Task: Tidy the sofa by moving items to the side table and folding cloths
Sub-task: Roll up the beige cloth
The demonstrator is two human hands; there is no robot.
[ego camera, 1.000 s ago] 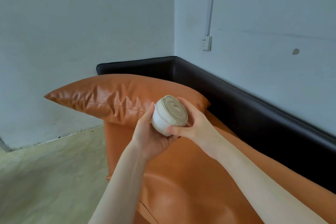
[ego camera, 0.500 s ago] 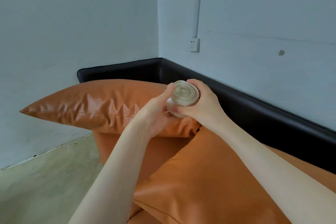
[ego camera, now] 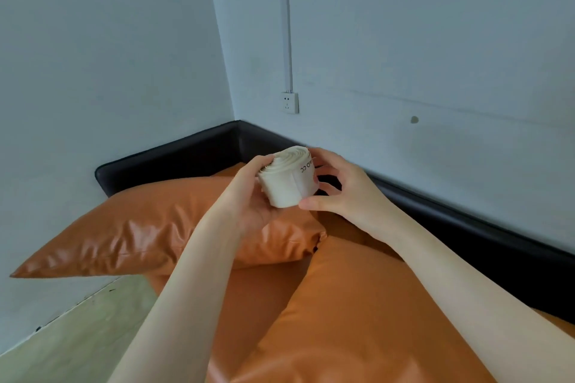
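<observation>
Head view, single frame. Both hands (ego camera: 298, 193) meet in front of the room corner, above the sofa.

Object: a cream-coloured rolled strip of fabric, wound into a short cylinder (ego camera: 287, 176), spiral end face tilted up and to the left. Dark printed lettering shows on its outer wrap near the right edge; too small to read in full.

Left hand (ego camera: 252, 196): cupped under and around the left side of the roll, thumb up along its upper left edge, palm beneath it. Grasping the roll.

Right hand (ego camera: 345, 193): thumb lies against the lower right edge of the roll, fingers curled round the far right side; upper fingertips touch the roll's top rim. Also grasping the roll. Roll is carried clear of the cushions, held between the two hands.

Below: orange leather-look sofa seat (ego camera: 255, 305) with a glossy orange square cushion (ego camera: 130, 236) lying towards the left, one corner jutting past the seat edge over the floor. A second orange cushion (ego camera: 357, 320) lies nearer the camera, under the right forearm. Black padded sofa back (ego camera: 466, 227) runs along both walls and turns the corner.

Surroundings: pale blue-grey walls; white wall socket (ego camera: 290, 102) with a white cable duct (ego camera: 287, 19) rising from it; pale green floor (ego camera: 71, 336) at lower left.
</observation>
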